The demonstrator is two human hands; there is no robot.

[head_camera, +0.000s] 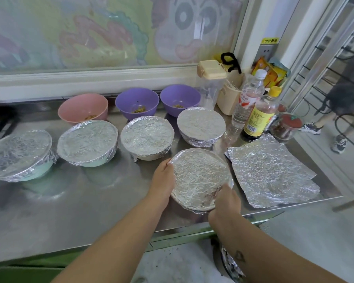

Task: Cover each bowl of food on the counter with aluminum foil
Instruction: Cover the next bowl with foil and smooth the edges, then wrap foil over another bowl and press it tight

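A foil-covered bowl [199,178] sits near the counter's front edge. My left hand [164,177] cups its left side and my right hand [226,201] grips its near right rim, fingers curled over the foil. Several other foil-covered bowls [147,136] stand in a row behind it. At the back, a pink bowl [82,108] and two purple bowls [137,103] [179,100] stand uncovered with a little food inside. Loose foil sheets [272,172] lie flat to the right of the held bowl.
The steel counter [90,201] ends just in front of my hands. Bottles [260,113], a clear container [209,86], a beige holder [229,97] and a jar [286,126] crowd the back right corner. Someone's legs and sneakers [338,142] show beyond the counter at right.
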